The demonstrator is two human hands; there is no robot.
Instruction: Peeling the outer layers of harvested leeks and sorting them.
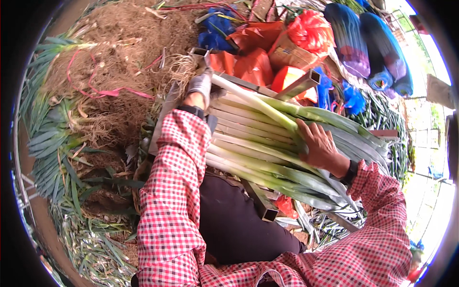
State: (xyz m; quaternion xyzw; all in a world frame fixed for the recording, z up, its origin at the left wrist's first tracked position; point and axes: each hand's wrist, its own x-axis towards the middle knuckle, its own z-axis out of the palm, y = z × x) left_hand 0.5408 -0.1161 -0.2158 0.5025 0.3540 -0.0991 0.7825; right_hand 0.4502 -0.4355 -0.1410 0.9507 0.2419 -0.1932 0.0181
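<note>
My left hand (201,87), in a pale grey glove, is closed at the root end of a leek (256,103); its fingers are partly hidden. Stringy roots (181,64) stick out beyond the glove. My right hand (318,146), bare, curls over the same leek where white turns to green. Beneath it, several trimmed leeks (253,129) lie side by side, white ends left and leaves right. They rest on a metal frame (301,85) across my lap. A dark flat piece (212,123) sits by my left wrist; I cannot make out what it is.
Leeks with matted roots (110,71) are heaped at the left, with pink string (114,91) on top. Orange bags (253,67) and blue rolls (346,38) lie beyond the frame. Loose leaf scraps (95,239) cover the lower left ground. Cut leaves (387,115) pile at the right.
</note>
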